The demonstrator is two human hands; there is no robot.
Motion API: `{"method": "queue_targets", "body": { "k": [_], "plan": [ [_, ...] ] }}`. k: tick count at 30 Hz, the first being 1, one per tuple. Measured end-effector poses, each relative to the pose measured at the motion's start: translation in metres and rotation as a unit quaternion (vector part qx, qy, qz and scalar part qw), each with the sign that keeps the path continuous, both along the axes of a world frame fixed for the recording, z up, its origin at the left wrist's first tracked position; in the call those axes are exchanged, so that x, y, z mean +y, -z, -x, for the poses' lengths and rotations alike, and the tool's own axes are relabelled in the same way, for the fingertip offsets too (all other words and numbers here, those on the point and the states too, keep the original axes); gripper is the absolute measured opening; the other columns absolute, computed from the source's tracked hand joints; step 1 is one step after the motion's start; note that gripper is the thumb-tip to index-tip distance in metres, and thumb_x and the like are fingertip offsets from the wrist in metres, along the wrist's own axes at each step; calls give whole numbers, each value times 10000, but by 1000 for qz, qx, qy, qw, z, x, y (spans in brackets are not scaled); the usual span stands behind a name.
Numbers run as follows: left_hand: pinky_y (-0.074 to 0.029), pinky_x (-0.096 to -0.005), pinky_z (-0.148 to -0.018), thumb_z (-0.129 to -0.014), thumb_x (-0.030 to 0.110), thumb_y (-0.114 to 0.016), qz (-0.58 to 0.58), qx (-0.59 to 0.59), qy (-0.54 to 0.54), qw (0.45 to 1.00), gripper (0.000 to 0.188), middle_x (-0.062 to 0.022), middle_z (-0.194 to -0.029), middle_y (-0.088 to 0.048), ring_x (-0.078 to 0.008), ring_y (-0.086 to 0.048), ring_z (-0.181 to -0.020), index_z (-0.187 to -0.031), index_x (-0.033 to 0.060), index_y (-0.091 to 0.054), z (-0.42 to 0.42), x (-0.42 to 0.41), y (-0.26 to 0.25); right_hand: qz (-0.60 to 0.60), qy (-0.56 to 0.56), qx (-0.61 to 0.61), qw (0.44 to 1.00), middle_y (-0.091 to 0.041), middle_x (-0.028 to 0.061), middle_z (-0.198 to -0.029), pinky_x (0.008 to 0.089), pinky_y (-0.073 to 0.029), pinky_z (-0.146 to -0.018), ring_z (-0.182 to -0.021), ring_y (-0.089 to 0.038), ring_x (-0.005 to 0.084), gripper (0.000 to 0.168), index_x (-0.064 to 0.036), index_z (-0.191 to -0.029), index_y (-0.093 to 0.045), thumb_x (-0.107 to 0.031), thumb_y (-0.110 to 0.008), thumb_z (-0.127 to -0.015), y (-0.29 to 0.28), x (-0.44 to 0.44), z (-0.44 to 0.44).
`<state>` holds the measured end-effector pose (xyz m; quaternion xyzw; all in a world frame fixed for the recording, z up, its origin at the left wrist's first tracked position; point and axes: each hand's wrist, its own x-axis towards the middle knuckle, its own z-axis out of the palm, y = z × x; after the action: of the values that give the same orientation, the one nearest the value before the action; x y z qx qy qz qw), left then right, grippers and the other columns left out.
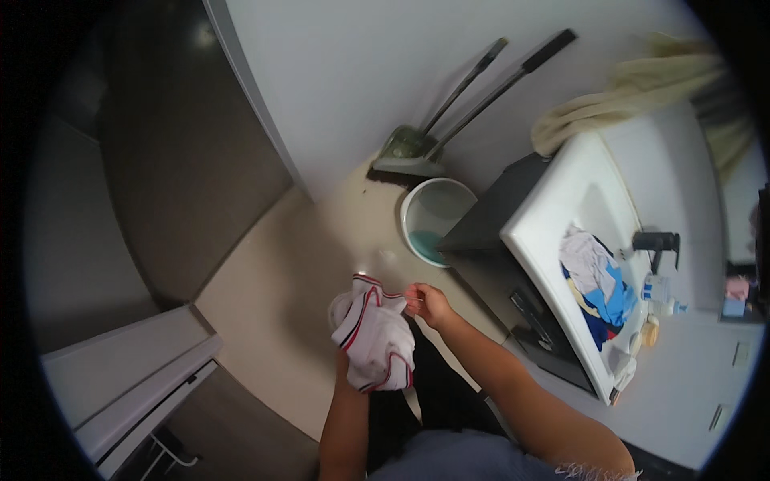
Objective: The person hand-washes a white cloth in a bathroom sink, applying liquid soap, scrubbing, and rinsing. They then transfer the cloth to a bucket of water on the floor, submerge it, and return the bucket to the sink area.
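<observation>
A white cloth garment (376,343) with red and dark striped trim is bunched up in front of me, above the floor. My left forearm runs up into it, and the cloth covers my left hand, so its fingers are hidden. At the garment's right edge, the curled fingers of my right hand (428,305) pinch the trimmed border. A thin pale line, perhaps a thread or the cloth's edge, crosses those fingertips.
To the right, a white washbasin (523,222) holds crumpled clothes (592,264) beside a black faucet (656,242). Below it is a dark cabinet (481,234). A white bucket (406,222), a broom (403,168) and a dustpan (403,142) stand by the wall. A beige towel (601,108) hangs above the basin.
</observation>
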<state>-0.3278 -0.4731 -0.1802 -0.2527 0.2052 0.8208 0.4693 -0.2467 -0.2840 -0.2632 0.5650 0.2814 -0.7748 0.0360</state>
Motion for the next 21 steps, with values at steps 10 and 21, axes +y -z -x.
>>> {"method": "queue_targets", "body": {
  "k": [10,21],
  "plan": [
    [-472,-341,-813,-855,291,-477,172,-18,-64,983,441,-108,-1074,-522,-208,-520,-956,-1188,10,-411,20,-39,178,24,194,-197,961,-534,68,-844,343,-458,-618,-778,-560,210,403,-64,-1121,-430,-350,-541,-860,350,65,-17],
    [-470,-345,-827,-812,254,-521,235,-57,-15,970,469,-112,-1088,-531,-217,-526,-976,-1197,8,-418,-8,-50,270,8,450,-163,878,-544,113,-1040,382,-432,-889,-953,-555,233,382,-23,-1108,-459,-323,-526,-880,465,146,-23]
  ]
}}
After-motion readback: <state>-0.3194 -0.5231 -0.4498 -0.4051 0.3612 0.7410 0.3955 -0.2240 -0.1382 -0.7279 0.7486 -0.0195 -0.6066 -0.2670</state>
